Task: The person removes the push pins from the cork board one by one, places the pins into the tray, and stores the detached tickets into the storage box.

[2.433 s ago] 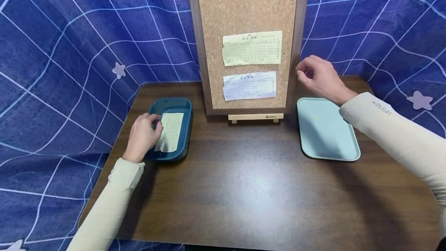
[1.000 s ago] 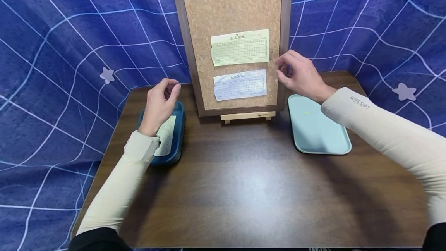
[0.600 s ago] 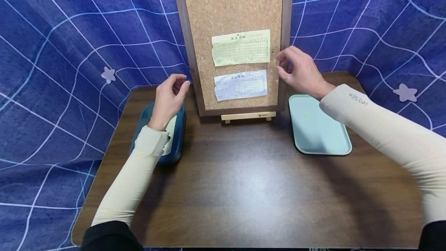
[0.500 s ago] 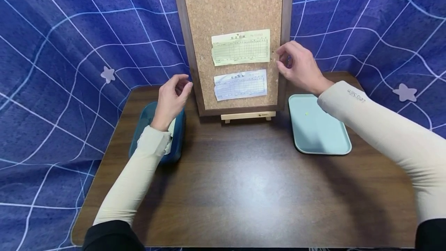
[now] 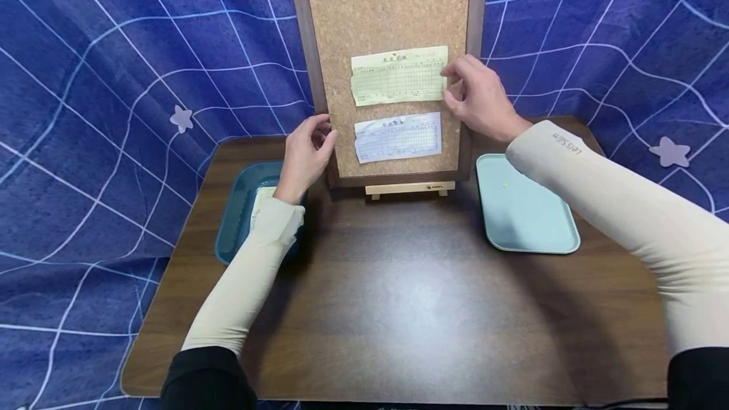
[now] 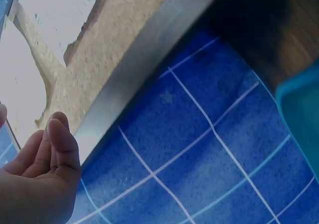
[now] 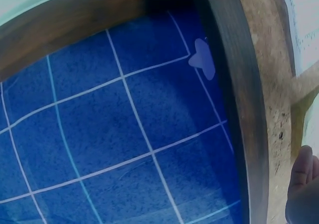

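A framed corkboard (image 5: 393, 11) stands upright on a small wooden easel, with a pale green printed form slip (image 5: 398, 76) above a bluish one (image 5: 398, 138). Small pinheads show near the slips' top edges. My right hand (image 5: 478, 93) has its fingertips right at the green slip's right edge, thumb and index finger apart. That slip (image 7: 312, 124) only partly enters the right wrist view, close to the right hand's fingertips (image 7: 301, 167). At the board's left side, my left hand (image 5: 304, 154) is loosely curled and holds nothing; its fingers overlap the frame edge (image 6: 124, 79) in the left wrist view.
A dark teal tray (image 5: 230, 226) with another paper slip (image 5: 261, 204) stands at left, partly hidden by the left forearm. At right lies a light blue tray (image 5: 529, 220) with a tiny yellow-green piece (image 5: 505, 185). A blue gridded curtain (image 5: 142, 49) hangs behind the table (image 5: 398, 309).
My left hand has come up from the teal tray and moved right to the board's left edge. My right hand has moved left and slightly up, from beside the board to the green slip's edge.
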`<state>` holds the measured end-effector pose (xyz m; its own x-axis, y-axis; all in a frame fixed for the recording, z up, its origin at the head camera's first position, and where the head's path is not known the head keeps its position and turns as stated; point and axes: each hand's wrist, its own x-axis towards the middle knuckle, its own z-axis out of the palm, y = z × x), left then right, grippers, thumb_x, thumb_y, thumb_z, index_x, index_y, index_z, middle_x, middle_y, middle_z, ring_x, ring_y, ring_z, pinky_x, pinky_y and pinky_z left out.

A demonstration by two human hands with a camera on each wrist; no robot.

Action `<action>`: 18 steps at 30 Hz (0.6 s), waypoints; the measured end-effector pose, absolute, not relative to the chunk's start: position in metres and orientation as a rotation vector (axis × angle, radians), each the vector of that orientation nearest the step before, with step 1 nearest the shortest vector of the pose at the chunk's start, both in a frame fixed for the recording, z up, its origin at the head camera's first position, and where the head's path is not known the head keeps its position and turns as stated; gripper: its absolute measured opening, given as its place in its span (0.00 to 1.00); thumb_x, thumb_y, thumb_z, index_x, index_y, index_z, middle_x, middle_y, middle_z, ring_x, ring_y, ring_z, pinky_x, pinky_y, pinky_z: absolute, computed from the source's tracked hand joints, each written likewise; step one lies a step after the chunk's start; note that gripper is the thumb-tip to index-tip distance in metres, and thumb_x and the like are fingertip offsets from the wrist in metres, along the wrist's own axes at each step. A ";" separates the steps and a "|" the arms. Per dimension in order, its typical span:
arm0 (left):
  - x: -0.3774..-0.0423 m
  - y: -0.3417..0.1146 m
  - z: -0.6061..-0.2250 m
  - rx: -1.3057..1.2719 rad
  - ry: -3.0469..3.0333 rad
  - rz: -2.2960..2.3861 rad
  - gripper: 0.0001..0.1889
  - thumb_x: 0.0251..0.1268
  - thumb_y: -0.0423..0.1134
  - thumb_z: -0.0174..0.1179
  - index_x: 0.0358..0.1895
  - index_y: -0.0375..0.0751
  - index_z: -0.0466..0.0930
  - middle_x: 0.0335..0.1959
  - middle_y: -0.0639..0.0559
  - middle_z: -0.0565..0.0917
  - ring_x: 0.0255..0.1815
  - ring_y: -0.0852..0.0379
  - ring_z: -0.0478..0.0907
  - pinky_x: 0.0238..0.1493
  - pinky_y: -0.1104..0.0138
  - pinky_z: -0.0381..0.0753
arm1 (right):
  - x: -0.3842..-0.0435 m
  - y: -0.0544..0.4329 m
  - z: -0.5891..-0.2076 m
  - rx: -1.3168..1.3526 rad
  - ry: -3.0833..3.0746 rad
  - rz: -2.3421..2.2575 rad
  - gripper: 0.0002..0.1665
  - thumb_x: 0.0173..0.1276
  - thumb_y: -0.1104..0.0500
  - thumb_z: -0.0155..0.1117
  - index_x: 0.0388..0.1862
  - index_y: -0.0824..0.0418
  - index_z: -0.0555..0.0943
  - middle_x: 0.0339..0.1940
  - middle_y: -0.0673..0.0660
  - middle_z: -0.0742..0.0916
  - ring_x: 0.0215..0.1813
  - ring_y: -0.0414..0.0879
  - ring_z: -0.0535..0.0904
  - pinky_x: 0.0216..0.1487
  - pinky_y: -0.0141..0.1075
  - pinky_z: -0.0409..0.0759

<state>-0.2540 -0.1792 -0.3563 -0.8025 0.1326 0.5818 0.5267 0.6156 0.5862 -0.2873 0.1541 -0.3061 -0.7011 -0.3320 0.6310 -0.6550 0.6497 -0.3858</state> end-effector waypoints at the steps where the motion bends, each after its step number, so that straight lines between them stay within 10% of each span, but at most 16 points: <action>1: -0.256 -0.176 -0.357 -0.517 -2.349 -1.087 0.18 0.64 0.39 0.60 0.53 0.31 0.77 0.41 0.44 0.82 0.32 0.55 0.76 0.35 0.66 0.73 | -0.288 0.153 -0.307 0.767 -2.362 0.828 0.14 0.60 0.69 0.61 0.45 0.69 0.76 0.40 0.61 0.78 0.38 0.50 0.75 0.39 0.38 0.70; 18: -0.285 -0.144 -0.346 -0.403 -2.400 -1.138 0.22 0.63 0.42 0.60 0.58 0.35 0.71 0.45 0.47 0.81 0.36 0.57 0.76 0.43 0.71 0.73 | -0.293 0.136 -0.309 0.732 -2.471 0.794 0.17 0.61 0.67 0.60 0.49 0.66 0.74 0.46 0.61 0.78 0.39 0.52 0.76 0.43 0.39 0.72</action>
